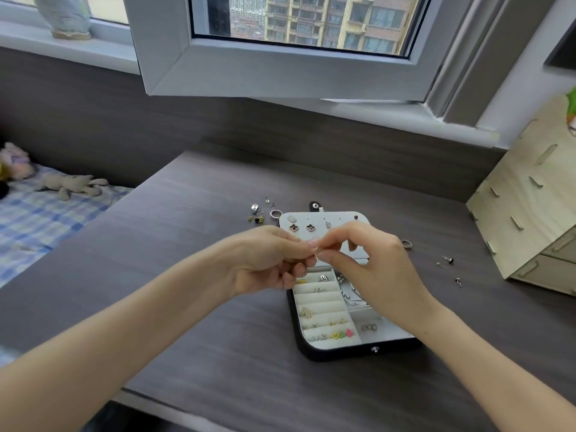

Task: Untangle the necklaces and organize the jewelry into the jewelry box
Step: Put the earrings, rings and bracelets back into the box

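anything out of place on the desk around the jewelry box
Yes. Loose pieces lie outside the jewelry box: a cluster of earrings and rings by the lid's far-left corner, a ring right of the lid, and studs scattered further right on the desk.

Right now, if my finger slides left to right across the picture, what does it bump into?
Grey plush toy → loose earrings → left hand → tiny jewelry piece both hands pinch → right hand → ring → small studs → wooden drawers.
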A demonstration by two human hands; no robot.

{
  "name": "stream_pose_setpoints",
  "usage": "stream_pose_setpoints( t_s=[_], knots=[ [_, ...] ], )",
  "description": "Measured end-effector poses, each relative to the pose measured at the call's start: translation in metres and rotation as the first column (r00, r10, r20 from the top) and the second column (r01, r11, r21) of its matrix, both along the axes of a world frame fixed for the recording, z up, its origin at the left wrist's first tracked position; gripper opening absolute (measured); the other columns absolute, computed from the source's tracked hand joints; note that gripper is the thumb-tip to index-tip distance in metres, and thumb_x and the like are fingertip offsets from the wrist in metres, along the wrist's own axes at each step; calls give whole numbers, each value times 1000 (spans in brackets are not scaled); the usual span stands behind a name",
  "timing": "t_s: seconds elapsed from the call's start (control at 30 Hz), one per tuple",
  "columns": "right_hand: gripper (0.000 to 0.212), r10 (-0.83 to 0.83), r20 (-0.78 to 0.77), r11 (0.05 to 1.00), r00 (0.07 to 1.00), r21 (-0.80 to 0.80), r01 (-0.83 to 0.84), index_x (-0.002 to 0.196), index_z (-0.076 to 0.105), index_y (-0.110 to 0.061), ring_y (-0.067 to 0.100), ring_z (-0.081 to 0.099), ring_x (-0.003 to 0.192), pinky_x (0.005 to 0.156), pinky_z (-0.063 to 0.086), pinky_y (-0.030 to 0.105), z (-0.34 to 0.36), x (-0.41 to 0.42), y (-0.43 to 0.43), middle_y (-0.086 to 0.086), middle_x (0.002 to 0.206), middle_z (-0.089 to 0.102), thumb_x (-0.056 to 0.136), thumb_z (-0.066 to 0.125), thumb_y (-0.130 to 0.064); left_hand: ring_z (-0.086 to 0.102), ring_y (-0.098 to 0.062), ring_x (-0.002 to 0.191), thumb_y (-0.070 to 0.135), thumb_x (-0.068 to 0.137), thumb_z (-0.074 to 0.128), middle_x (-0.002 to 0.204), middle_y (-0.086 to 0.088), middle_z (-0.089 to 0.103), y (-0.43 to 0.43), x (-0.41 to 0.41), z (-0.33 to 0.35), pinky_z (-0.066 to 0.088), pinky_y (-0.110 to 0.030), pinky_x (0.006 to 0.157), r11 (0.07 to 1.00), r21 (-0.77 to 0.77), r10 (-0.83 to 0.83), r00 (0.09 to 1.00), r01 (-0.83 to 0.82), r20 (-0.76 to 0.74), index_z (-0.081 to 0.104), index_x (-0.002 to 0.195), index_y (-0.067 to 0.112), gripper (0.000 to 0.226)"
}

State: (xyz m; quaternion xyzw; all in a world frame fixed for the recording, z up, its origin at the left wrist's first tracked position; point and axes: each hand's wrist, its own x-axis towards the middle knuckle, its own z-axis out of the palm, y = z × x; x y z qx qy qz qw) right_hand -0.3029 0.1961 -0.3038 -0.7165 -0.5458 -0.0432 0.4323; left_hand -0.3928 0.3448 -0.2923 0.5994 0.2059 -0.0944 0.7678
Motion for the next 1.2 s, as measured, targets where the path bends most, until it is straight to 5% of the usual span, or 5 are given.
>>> stream_pose_setpoints(
  t_s=[0.27, 0.4, 0.6, 0.9, 1.2],
  knots=[
    [10, -20, -422, 979, 907, -192, -68, 74, 68, -18, -4, 51, 58, 60, 39, 10, 18, -11, -4, -16, 64, 63, 82, 71, -13, 46, -7, 58, 12, 88, 58, 68, -1, 57, 0, -7, 1, 38, -15, 49, 998, 12, -61, 998, 61, -28, 62, 77, 5, 14],
    [10, -130, -576, 879, 807, -443, -175, 70, 69, -18, 11, 55, 70, 71, 41, 31, 25, -4, -9, -1, 71, 65, 80, 73, -16, 49, -6, 60, 12, 92, 57, 70, 1, 61, 9, -13, -1, 38, -17, 54, 979, 205, -14, 1000, 16, -11, 69, 91, 3, 15],
    [10, -171, -437, 678, 883, -703, -216, 69, 70, -19, 5, 51, 63, 67, 42, 21, 24, -8, -4, -6, 65, 60, 78, 72, -17, 49, -7, 67, 16, 90, 62, 73, 5, 62, 21, -20, -6, 37, -20, 61, 904, 411, 110, 993, -116, 39, 72, 85, 13, 11],
    [11, -178, -330, 595, 927, -787, -166, 69, 69, -22, 10, 38, 52, 52, 31, 20, 27, -5, 11, -11, 50, 44, 79, 73, -19, 34, -5, 53, 25, 65, 83, 61, 12, 39, -10, -29, -27, 29, -20, 54, 697, 707, 35, 991, -118, 131, 62, 69, 21, 21],
    [13, -179, -282, 521, 943, -840, -153, 69, 67, -26, 0, 47, 52, 55, 35, 15, 27, -3, 17, -17, 48, 52, 80, 73, -21, 34, -11, 57, 10, 62, 80, 67, 5, 38, -16, -26, -25, 26, -24, 54, 723, 690, -7, 997, -43, 70, 55, 67, 20, 27]
  ],
)
